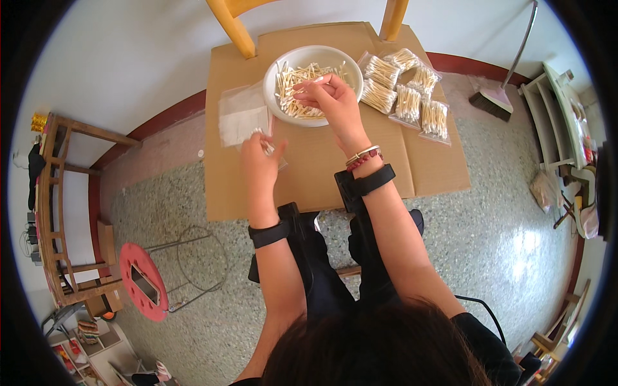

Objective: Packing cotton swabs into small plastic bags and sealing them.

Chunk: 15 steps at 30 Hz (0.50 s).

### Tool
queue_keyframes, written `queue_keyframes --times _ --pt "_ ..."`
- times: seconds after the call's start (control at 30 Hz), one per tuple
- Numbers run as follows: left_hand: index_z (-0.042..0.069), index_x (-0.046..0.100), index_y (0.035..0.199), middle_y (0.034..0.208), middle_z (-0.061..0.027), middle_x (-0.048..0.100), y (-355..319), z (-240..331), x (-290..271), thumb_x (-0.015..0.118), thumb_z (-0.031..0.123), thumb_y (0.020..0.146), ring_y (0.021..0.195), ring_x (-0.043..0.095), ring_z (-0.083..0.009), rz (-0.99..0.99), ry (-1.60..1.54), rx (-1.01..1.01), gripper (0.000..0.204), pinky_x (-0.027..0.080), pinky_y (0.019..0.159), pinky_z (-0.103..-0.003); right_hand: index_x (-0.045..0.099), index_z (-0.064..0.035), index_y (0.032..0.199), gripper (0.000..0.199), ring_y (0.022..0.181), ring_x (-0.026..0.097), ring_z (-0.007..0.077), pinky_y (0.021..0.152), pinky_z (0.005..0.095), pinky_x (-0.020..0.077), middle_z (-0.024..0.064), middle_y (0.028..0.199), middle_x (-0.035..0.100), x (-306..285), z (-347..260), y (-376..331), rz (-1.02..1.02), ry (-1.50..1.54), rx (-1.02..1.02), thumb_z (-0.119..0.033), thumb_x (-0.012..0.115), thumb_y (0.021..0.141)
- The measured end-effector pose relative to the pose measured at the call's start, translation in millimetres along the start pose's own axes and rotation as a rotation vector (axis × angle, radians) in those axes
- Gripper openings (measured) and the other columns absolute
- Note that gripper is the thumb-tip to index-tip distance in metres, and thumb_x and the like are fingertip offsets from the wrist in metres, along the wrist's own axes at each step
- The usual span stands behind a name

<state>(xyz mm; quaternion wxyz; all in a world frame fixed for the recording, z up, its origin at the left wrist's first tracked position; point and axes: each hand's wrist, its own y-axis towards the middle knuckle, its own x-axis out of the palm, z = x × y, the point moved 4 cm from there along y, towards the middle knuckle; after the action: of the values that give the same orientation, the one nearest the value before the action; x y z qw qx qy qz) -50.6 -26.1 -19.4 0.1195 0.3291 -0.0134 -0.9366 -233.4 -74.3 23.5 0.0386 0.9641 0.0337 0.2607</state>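
Our left hand (260, 157), over the cardboard sheet (309, 186) toward its left edge, is curled nearly closed around a small bunch of swabs (266, 148), white tips showing. Our right hand (338, 106) is raised over a white bowl (269, 96), fingers bent toward the thumb; whether they grip a swab we cannot tell. Just beyond the left hand, flat clear bags (232, 116) lie along the left edge, positioned, we judge, to suit that hand. The bowl stands near the far edge, apparently central so that both hands can reach it. Its loose swabs (288, 80) lie crisscross, pale-stemmed and white-tipped. Filled bags (407, 103) occupy the far right corner, seemingly to separate them from the loose stock; their swabs run roughly parallel. At the far edge we note yellow wooden posts (232, 29).
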Motion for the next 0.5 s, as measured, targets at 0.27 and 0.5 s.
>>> queue_keyframes --times 0.27,0.5 --pt "0.004 0.061 0.088 0.073 -0.0100 0.060 -8.4 -35.0 -7.8 0.077 0.007 0.067 0.069 0.060 -0.0239 -0.228 0.181 -0.081 0.027 0.047 0.060 -0.035 0.055 -0.0020 0.099 0.013 0.085 0.067 0.0155 0.077 0.0251 0.0539 0.0125 0.094 0.069 -2.1 2.1 2.6 -0.002 -0.064 -0.020 -0.012 0.061 0.091" --pt "0.005 0.062 0.096 0.076 -0.0095 0.064 -3.4 -13.1 -16.7 0.060 0.001 0.083 0.071 0.063 -0.0209 -0.146 0.093 0.022 0.014 0.048 0.064 -0.032 0.056 0.0018 0.108 0.023 0.080 0.068 0.0135 0.072 0.0229 0.0548 0.0107 0.090 0.070 6.3 6.7 0.1 -0.075 -0.191 -0.040 -0.010 0.064 0.089"
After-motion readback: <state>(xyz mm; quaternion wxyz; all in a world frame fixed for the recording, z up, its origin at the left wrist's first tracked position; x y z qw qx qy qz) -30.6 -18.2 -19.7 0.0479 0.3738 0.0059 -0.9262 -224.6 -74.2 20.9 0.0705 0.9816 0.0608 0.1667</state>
